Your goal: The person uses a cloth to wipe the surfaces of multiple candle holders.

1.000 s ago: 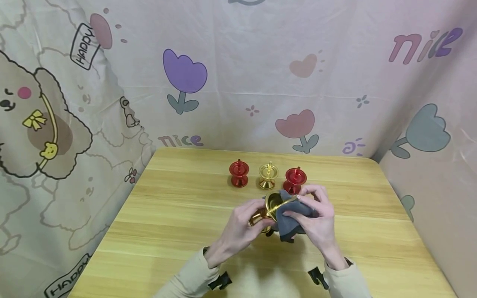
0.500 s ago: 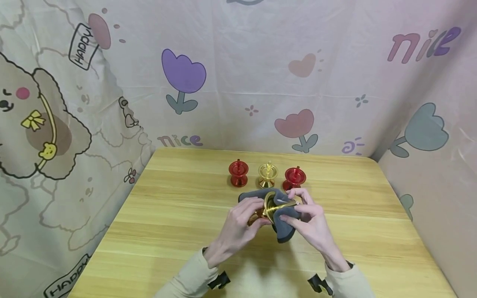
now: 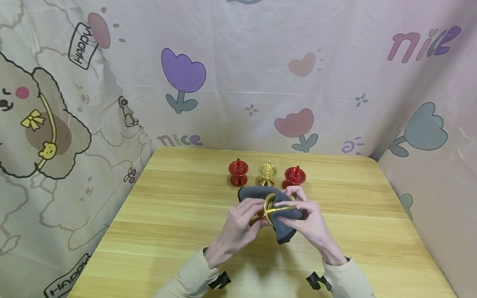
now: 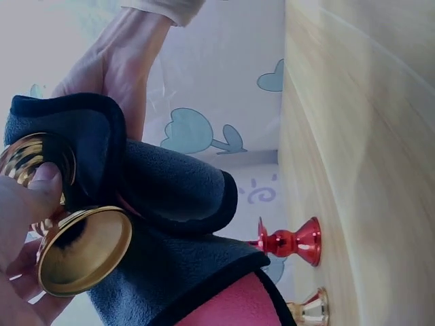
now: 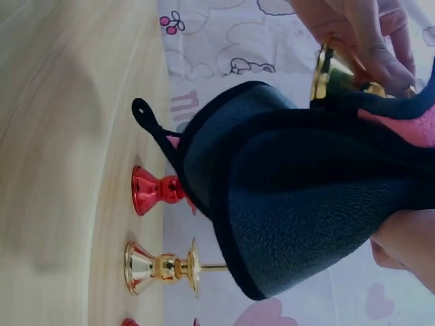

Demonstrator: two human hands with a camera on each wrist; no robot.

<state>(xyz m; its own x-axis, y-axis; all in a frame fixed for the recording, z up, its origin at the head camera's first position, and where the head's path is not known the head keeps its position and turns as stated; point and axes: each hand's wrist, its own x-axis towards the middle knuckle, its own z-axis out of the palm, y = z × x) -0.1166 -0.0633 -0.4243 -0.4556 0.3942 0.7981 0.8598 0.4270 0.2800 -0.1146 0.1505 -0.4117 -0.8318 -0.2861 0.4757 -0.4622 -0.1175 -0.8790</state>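
Observation:
My left hand (image 3: 240,221) grips a gold candle holder (image 3: 267,207) above the table, tilted so its long spike points right. In the left wrist view, its flared hollow base (image 4: 85,251) faces the camera and the thumb presses near the dish. A grey cloth (image 3: 257,192) with black edging lies against the dish and spike. My right hand (image 3: 311,219) pinches that cloth around the spike, whose tip sticks out. The cloth's pink underside (image 4: 234,302) shows in the left wrist view. Folds of cloth partly hide the right fingers.
Behind the hands stand a red candle holder (image 3: 238,171), a gold one (image 3: 267,171) and another red one (image 3: 295,176), all upright in a row. The wooden table (image 3: 167,215) meets a patterned cloth backdrop (image 3: 231,103) at its far edge.
The cloth has spread out leftward behind the held candle holder. My right hand has shifted a little left along the spike with the cloth; my left hand has barely moved.

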